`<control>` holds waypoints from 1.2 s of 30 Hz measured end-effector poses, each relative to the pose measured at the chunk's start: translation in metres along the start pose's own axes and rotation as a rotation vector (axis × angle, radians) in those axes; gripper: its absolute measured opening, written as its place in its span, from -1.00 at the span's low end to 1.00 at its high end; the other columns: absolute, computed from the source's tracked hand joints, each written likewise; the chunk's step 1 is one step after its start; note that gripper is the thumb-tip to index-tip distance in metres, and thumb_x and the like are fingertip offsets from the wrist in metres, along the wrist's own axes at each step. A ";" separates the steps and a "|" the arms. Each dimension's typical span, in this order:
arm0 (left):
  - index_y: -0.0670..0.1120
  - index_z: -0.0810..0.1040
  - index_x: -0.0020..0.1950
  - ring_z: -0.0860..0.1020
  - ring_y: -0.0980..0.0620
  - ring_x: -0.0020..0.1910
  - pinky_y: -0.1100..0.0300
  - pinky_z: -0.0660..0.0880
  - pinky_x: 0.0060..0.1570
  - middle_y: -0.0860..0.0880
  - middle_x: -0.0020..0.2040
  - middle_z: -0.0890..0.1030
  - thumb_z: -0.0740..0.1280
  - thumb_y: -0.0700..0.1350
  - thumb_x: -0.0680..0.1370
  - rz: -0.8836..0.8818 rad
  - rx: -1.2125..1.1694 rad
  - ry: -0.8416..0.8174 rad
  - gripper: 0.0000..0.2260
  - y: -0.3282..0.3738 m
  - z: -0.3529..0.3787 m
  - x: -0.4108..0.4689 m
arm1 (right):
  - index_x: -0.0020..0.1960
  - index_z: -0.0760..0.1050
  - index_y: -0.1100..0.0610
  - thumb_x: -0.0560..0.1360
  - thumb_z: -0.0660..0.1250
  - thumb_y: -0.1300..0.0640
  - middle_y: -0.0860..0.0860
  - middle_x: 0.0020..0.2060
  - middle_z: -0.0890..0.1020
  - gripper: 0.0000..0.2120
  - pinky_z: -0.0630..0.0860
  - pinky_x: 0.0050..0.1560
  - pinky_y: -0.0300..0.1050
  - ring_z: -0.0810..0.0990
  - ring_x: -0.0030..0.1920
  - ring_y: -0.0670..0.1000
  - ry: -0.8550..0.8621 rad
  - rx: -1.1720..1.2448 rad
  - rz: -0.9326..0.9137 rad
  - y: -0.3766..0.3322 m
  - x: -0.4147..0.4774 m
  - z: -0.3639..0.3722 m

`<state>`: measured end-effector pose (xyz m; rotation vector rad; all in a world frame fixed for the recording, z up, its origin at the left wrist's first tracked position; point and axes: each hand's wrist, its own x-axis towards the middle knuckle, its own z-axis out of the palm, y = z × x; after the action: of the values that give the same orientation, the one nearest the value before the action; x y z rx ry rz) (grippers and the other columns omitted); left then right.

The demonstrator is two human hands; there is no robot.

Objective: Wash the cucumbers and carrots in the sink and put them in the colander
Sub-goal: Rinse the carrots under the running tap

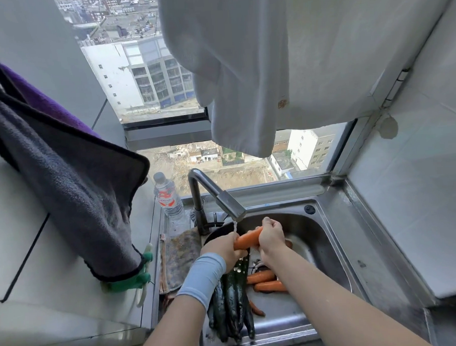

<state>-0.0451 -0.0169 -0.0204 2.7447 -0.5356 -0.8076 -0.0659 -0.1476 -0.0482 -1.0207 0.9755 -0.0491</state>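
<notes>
An orange carrot (246,239) is held level under the running steel faucet (229,204), above the steel sink (326,236). My left hand (223,249) grips its left end and my right hand (271,236) grips its right end. In the basin below lie several dark green cucumbers (231,306) at the left and several more carrots (265,281) near the drain. A dark round rim (214,232) shows behind my left hand; I cannot tell whether it is the colander.
A clear water bottle (168,196) stands at the sink's back left corner. A worn cloth (178,258) lies on the sink's left ledge, green gloves (132,277) on the counter. A dark towel (65,185) hangs at left, a white cloth (243,67) overhead.
</notes>
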 end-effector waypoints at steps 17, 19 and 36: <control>-0.03 0.34 0.26 0.54 -0.05 0.09 0.03 0.51 0.01 -0.02 0.13 0.50 0.13 -0.08 0.63 -0.041 -0.001 0.272 -0.79 0.009 0.025 -0.011 | 0.20 0.39 0.24 0.55 0.41 0.17 0.14 -0.17 0.57 -0.69 0.48 -0.36 -0.07 0.56 -0.23 0.04 0.079 0.095 0.133 -0.007 0.007 0.034; -0.06 0.32 0.17 0.58 -0.12 0.01 0.04 0.51 -0.08 -0.06 0.04 0.57 0.13 0.00 0.63 -0.067 -0.116 0.222 -0.82 0.007 0.027 -0.010 | 0.15 0.37 0.22 0.53 0.41 0.24 0.13 -0.21 0.55 -0.72 0.52 -0.26 -0.03 0.55 -0.26 0.04 0.038 0.050 0.125 -0.008 0.007 0.034; -0.15 0.33 0.26 0.25 0.18 -0.45 0.39 0.23 -0.54 0.00 -0.19 0.48 0.24 -0.14 0.63 -0.025 -1.698 -0.619 -0.77 -0.029 0.021 -0.009 | 0.21 0.40 0.22 0.51 0.40 0.26 0.16 -0.19 0.51 -0.68 0.61 0.03 0.23 0.55 -0.13 0.15 -0.527 0.095 0.230 -0.023 0.010 0.002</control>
<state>-0.0556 0.0110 -0.0427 0.9373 0.1543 -1.2399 -0.0499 -0.1635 -0.0373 -0.7712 0.5932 0.3464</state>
